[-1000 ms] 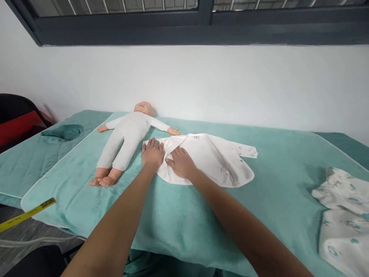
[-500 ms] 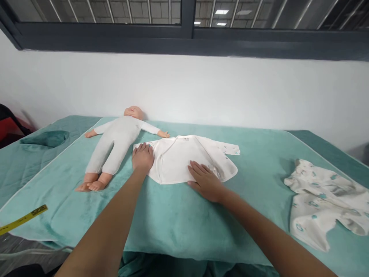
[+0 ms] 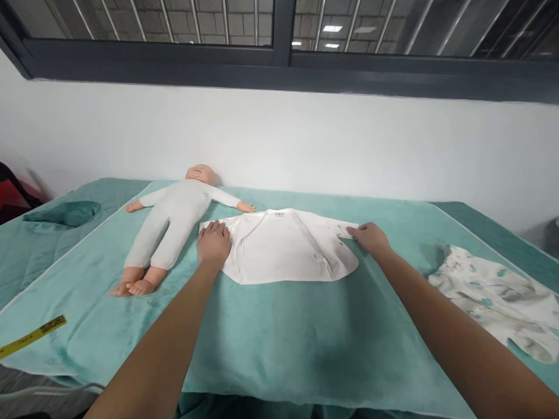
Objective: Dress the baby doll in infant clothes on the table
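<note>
A white baby shirt [image 3: 279,250] lies spread on the teal bed cover, its sleeves out to both sides and its front hem towards me. On its left sleeve rests my left hand [image 3: 213,243], palm down, with the fingers laid over the cloth and slightly bent; part of that sleeve is hidden beneath. My right hand [image 3: 371,237] pinches the cuff of the right sleeve between thumb and fingers. Left of the shirt a baby doll [image 3: 174,212] in a white body suit lies on its back, one hand close to the shirt's left shoulder.
Patterned white baby clothes [image 3: 498,297] lie crumpled at the right. A yellow tape strip [image 3: 32,337] is at the left front of the teal cover [image 3: 271,343]. Behind the bed rises a white wall [image 3: 279,145] below a dark window frame [image 3: 279,70].
My right hand has moved from lying flat on the shirt's lower front, right and away from me, to grip the right cuff. My left hand stays on the left sleeve.
</note>
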### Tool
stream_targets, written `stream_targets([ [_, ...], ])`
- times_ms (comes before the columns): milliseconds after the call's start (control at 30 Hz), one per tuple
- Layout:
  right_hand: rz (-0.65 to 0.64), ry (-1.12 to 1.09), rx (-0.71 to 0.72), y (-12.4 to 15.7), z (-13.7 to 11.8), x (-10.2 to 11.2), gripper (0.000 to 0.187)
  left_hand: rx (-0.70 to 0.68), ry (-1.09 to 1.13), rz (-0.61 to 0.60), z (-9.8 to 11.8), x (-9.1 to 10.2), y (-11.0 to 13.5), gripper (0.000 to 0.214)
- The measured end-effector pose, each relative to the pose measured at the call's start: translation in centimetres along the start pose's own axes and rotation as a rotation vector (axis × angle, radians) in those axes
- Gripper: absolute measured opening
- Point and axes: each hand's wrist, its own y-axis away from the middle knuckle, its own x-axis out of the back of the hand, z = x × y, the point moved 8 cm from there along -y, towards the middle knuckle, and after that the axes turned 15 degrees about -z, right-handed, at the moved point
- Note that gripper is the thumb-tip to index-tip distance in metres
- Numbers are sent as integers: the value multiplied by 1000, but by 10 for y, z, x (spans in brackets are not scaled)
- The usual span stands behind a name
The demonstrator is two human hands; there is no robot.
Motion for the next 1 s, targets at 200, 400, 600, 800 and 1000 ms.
stream_targets([
  [200, 32, -147, 42, -17, 3, 7, 23, 8, -9, -3, 1, 1, 0, 46],
  [400, 166, -410, 99, -22, 5, 17, 28, 13, -1, 2, 1, 1, 0, 46],
  [600, 226, -436, 105, -28, 8, 13, 28, 14, -1, 11, 0, 1, 0, 45],
  [800, 248, -214, 127, -23, -7, 10, 39, 19, -1, 8, 1, 2, -1, 45],
  [1000, -4, 217, 516, -4, -94, -56, 51, 31, -11, 15, 0, 1, -1, 44],
])
